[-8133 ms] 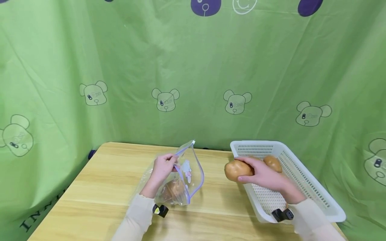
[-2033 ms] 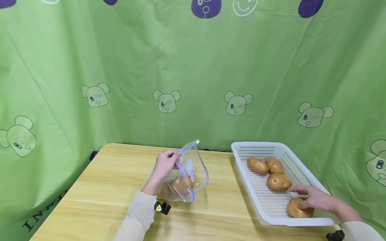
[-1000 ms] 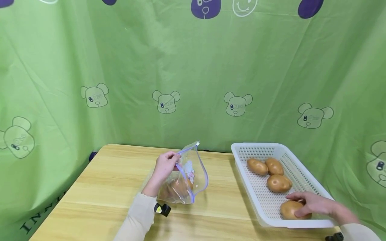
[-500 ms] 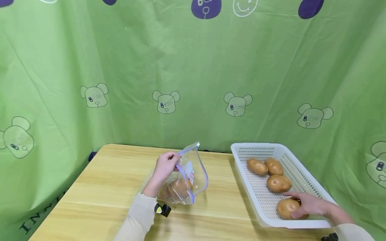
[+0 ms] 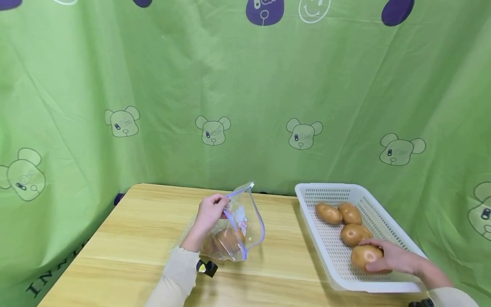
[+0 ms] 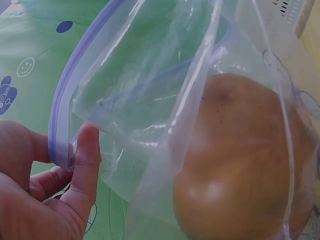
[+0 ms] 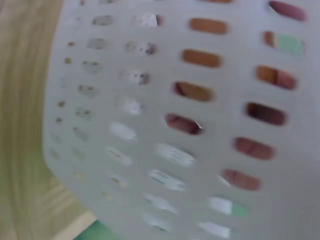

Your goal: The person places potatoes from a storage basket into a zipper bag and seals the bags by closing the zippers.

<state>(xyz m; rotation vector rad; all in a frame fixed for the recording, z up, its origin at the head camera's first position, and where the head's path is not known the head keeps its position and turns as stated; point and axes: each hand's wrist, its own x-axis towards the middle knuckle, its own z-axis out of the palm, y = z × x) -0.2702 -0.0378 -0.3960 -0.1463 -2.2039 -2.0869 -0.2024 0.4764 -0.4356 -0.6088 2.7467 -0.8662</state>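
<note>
My left hand (image 5: 210, 212) pinches the purple-edged mouth of a clear zip bag (image 5: 256, 221), which stands with its opening facing right. Inside the bag, brown potatoes (image 5: 227, 239) show through the plastic; the left wrist view has one potato (image 6: 240, 165) large beside the fingers. Over in the white basket (image 5: 320, 260), my right hand (image 5: 397, 257) grips a potato (image 5: 362, 257) near the front end, thumb on the near side and fingers over the top. Just beyond it lie three more potatoes (image 5: 355, 234). The right wrist view is mostly filled by the basket's slotted wall (image 7: 150, 100), which hides most of that hand.
The basket stands at the right of a wooden table (image 5: 153, 238), its raised walls around the potatoes. Bare tabletop separates bag and basket. A green curtain (image 5: 245, 85) with bear prints hangs behind the table.
Eight seconds ago my right hand held a potato at the basket's left rim; the bag now looks fuller. Lately that hand has gripped the front potato and shifted it left and back. My left hand stays put.
</note>
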